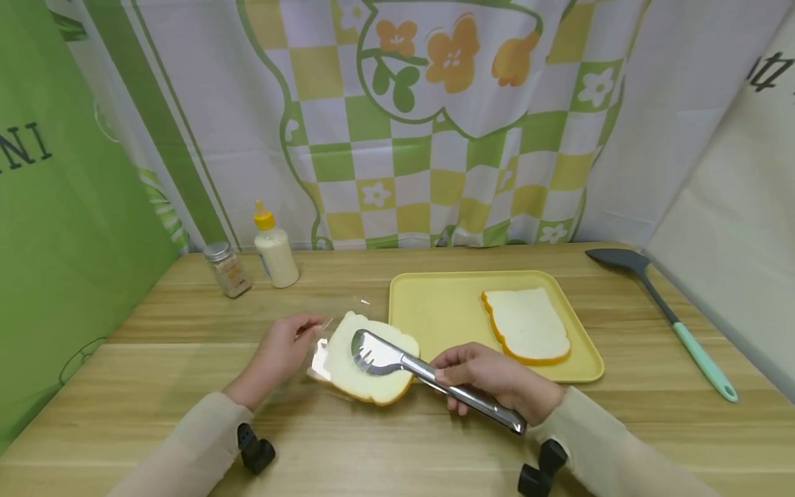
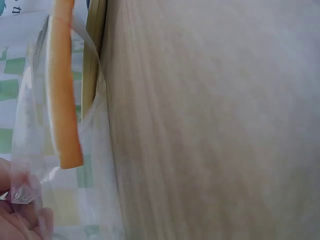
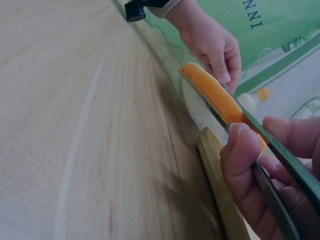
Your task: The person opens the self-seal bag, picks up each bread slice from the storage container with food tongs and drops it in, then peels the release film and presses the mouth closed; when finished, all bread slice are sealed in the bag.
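Observation:
My left hand pinches a clear plastic bag by its edge; the fingers and the crinkled film also show at the lower left of the left wrist view. A bread slice lies partly within the bag, its orange crust seen edge-on in the left wrist view. My right hand grips metal tongs, whose serving end lies over the slice's top face. In the right wrist view the slice sits between the two arms of the tongs.
A yellow tray holds a second bread slice. A spice jar and a yellow-capped bottle stand at the back left. A black spatula with a mint handle lies at the right.

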Tool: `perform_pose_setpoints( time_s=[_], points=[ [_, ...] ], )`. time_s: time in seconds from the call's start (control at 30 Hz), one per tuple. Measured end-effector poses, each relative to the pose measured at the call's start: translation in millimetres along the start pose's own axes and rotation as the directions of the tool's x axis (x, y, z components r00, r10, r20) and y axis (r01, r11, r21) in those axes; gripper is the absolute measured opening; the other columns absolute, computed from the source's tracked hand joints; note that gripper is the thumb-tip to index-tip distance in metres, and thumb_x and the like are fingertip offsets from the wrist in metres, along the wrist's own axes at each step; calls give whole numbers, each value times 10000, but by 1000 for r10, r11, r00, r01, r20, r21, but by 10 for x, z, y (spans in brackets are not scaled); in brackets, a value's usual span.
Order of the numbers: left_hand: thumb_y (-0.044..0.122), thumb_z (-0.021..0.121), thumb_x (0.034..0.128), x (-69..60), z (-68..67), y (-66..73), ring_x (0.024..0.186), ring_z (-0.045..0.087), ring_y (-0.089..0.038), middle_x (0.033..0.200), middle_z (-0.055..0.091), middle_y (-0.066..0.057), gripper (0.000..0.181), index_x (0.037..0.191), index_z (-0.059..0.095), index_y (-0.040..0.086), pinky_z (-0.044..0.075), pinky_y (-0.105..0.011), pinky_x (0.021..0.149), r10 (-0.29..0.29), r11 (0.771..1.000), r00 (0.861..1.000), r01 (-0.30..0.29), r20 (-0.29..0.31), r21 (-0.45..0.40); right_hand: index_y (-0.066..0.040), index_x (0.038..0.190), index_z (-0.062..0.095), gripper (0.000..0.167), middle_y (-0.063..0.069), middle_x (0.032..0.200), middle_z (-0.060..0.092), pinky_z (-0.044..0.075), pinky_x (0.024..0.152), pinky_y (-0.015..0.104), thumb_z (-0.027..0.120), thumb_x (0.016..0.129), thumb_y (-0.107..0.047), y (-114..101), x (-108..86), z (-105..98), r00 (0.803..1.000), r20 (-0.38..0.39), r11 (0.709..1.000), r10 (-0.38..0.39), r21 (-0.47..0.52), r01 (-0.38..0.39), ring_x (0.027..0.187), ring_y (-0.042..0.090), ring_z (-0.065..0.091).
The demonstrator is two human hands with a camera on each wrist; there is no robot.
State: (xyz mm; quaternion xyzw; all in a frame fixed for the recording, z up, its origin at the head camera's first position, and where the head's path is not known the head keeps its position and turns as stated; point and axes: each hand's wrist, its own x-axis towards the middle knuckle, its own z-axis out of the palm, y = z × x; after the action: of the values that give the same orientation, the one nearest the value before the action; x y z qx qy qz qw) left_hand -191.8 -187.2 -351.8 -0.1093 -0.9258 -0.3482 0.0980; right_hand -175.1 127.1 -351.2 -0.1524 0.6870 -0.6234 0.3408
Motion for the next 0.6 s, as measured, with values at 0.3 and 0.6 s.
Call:
perform_pose_setpoints(
  time_s=[0.3, 0.6],
  points=[
    [36, 604, 880, -25, 17, 35, 861, 604, -221, 916, 656, -94, 85, 901, 686, 25, 506, -368, 747, 86, 996, 995, -88, -58, -31, 126, 1124, 515, 310, 113, 771, 567, 491, 504, 215, 547, 896, -81, -28, 32, -1, 1000, 0, 1000, 15, -27, -15, 572, 123, 576],
    [80, 581, 904, -24, 76, 34, 1038, 589, -288, 1026, 659, -91, 72, 876, 648, 79, 470, -459, 865, 131, 983, 991, -132, -22, -127, 95, 1105, 558, 277, 107, 763, 566, 487, 493, 217, 561, 890, -80, -132, 184, 102, 1000, -7, 997, 21, -77, -22, 558, 123, 580]
  ],
)
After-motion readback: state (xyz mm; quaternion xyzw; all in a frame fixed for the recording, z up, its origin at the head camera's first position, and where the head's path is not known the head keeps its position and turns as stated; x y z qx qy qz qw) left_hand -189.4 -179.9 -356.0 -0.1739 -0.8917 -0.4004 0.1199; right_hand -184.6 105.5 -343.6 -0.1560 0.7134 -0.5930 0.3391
